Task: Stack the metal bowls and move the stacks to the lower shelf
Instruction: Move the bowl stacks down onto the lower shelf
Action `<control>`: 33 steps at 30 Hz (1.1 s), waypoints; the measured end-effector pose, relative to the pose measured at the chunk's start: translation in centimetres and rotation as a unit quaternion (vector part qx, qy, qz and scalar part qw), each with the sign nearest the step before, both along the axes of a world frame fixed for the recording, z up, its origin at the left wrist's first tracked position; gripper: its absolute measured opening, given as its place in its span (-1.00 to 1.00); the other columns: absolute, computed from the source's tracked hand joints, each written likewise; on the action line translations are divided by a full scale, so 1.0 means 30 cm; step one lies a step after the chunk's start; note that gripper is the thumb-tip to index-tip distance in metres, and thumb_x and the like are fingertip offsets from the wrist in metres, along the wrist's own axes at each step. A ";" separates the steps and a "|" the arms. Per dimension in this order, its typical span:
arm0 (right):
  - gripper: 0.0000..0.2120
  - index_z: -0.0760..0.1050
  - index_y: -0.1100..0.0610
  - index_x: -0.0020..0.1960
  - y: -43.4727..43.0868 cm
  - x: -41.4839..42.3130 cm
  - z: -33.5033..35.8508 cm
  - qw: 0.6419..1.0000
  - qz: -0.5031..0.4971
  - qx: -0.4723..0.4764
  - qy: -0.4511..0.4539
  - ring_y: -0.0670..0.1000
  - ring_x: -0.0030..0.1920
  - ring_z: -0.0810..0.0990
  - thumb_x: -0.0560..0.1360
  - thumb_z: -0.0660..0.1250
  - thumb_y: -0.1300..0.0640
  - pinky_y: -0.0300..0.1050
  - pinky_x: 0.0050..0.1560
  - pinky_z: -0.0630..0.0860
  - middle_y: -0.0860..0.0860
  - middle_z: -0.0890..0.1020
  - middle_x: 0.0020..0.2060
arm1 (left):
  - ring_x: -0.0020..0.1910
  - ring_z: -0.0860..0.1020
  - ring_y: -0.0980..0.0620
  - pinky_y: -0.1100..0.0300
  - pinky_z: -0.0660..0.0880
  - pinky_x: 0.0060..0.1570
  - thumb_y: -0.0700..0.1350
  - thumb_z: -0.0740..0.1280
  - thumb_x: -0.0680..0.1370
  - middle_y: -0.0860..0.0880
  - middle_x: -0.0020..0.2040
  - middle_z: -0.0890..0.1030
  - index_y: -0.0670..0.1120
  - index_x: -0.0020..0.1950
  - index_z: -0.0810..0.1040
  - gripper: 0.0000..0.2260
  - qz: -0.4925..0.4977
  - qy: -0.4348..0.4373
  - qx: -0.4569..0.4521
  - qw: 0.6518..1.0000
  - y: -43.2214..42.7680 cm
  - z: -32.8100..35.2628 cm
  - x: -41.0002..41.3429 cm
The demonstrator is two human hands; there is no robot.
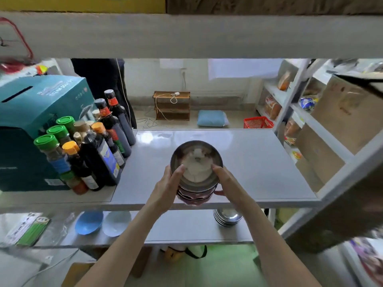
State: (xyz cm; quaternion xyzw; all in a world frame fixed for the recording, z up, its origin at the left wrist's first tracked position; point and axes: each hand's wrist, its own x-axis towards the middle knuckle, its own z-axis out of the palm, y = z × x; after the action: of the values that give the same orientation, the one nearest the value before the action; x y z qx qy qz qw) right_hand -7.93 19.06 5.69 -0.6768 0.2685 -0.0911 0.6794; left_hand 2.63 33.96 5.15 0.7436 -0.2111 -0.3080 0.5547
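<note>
Shelf: we are looking down onto a glossy grey middle shelf [259, 162], which is reflecting the light from the room behind it.
Left side: sauce bottles [99, 141] and green-capped jars are standing in a tight group beside a teal carton [31, 112].
Room beyond: a small wooden rack [172, 105], a blue cushion [212, 118] and a red basket [258, 122] are sitting on the floor by the far wall.
Right side: cardboard boxes [342, 112] are filling a white shelving unit.
Lower shelf [186, 228]: a second stack of metal bowls [228, 217] is resting here, well apart from a blue bowl [89, 222] and a white bowl [116, 223] lying side by side.
Stack of metal bowls [196, 162]: we are holding it at the front edge of the middle shelf; we cannot tell whether it is touching the surface.
Left hand [165, 187]: it is curling round the stack's left wall, thumb lying on the top rim.
Right hand [228, 183]: it is gripping the right wall, thumb on the rim and fingers wrapping lower down.
Arms: both forearms are reaching forward and converging on the stack.
</note>
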 end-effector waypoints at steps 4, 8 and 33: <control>-0.62 0.45 -0.05 0.16 0.046 -0.122 -0.014 1.000 -0.010 0.008 -0.018 -0.07 0.10 0.56 0.46 0.15 -0.22 -0.07 -0.02 0.50 -0.04 0.60 0.07 | 0.20 0.51 -0.12 -0.22 0.43 0.24 0.56 0.12 0.27 -0.04 0.24 0.54 0.31 0.23 0.29 -0.39 -0.007 -0.012 0.000 1.000 0.044 -0.023 -0.101; -0.65 0.43 -0.04 0.25 0.073 -0.235 -0.055 1.000 -0.006 0.019 -0.005 -0.11 0.10 0.56 0.54 0.16 -0.16 -0.12 -0.04 0.51 -0.05 0.60 0.10 | 0.23 0.48 -0.10 -0.24 0.38 0.27 0.61 0.11 0.22 0.03 0.23 0.53 0.52 0.05 0.30 -0.54 0.011 -0.003 0.011 1.000 0.084 -0.067 -0.215; -0.67 0.54 -0.21 0.07 -0.003 -0.131 -1.097 0.998 0.004 0.061 0.025 -0.18 0.11 0.57 0.46 0.18 -0.34 -0.04 0.15 0.49 -0.18 0.65 0.05 | 0.21 0.50 -0.02 -0.12 0.40 0.30 0.59 0.13 0.25 0.10 0.23 0.51 0.36 0.15 0.35 -0.44 0.074 0.048 0.065 0.994 -0.010 -1.072 -0.157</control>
State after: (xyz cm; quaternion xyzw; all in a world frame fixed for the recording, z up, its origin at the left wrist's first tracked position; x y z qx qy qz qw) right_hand -11.86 18.97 -27.21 -0.6373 0.2877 -0.0544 0.7128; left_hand -2.09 33.66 -27.02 0.7764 -0.1079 -0.3141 0.5356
